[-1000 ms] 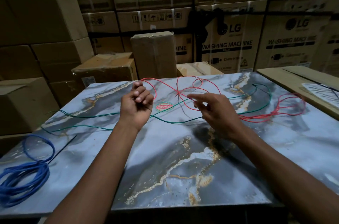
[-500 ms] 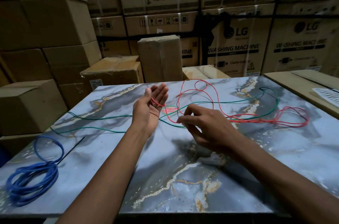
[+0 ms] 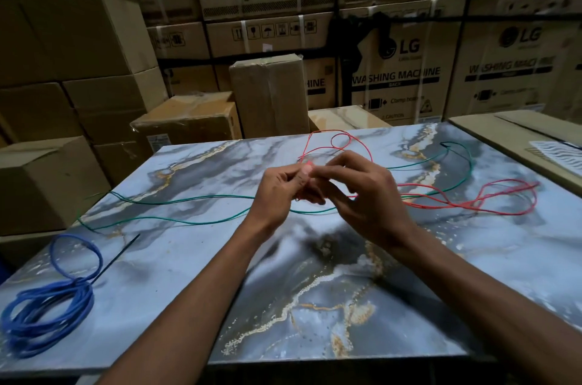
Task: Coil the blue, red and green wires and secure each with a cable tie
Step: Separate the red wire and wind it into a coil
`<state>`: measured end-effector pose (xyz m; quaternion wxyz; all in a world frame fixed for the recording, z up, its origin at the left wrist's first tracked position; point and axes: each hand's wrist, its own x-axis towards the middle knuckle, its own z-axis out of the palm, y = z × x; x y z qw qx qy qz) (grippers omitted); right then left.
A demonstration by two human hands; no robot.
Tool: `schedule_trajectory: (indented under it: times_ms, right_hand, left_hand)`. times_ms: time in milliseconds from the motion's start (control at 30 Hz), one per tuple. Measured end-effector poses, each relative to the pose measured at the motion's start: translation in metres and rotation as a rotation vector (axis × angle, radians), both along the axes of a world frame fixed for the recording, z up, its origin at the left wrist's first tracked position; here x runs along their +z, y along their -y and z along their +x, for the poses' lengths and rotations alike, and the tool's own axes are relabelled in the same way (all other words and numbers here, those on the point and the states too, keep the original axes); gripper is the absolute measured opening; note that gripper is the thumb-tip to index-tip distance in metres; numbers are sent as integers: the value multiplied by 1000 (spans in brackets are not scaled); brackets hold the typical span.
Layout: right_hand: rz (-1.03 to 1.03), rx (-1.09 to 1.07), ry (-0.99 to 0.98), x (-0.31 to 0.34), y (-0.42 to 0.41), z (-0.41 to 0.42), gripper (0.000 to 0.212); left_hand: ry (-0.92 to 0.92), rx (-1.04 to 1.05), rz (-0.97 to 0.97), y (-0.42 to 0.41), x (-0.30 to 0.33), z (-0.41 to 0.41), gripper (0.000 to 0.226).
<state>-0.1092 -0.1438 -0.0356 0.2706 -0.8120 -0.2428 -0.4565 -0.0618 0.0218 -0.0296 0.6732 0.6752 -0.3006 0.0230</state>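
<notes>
The red wire (image 3: 441, 202) is pinched between the left hand (image 3: 277, 192) and right hand (image 3: 368, 195) above the table (image 3: 315, 290); even loops are best gathered, slack fed steadily from the right.

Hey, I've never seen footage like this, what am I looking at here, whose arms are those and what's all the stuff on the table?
There is no machine here. The one picture comes from a camera worn on a person's head, looking forward and down, so the two bare arms are that person's own. The left hand and right hand meet over a marble-patterned table and pinch a red wire, which loops up behind the fingers and trails loose to the right. A green wire lies uncoiled across the table. At the near left sits a blue wire, already coiled, with a thin black strip, probably a cable tie, sticking out of it. Cardboard boxes are stacked behind.
</notes>
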Motion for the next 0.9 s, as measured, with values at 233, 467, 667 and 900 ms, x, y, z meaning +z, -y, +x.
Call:
schedule_trajectory:
  times_ms: [233,467,667,900]
  right_hand:
    - [98,-60,29,8,13,2,12]
    - [122,-132,-39,0,14,9,18]
    - [186,-76,-166,-6,9,12,21]
    - [258,127,-413,-9,0,5,31]
  left_hand:
    - [-95,-101,-5,2,-2,-2,39]
    - [-240,-203,-23,6,-3,0,42]
    - [-422,-274,-212,2,3,0,35]
    - [-500,-268,-331,-2,5,4,36]
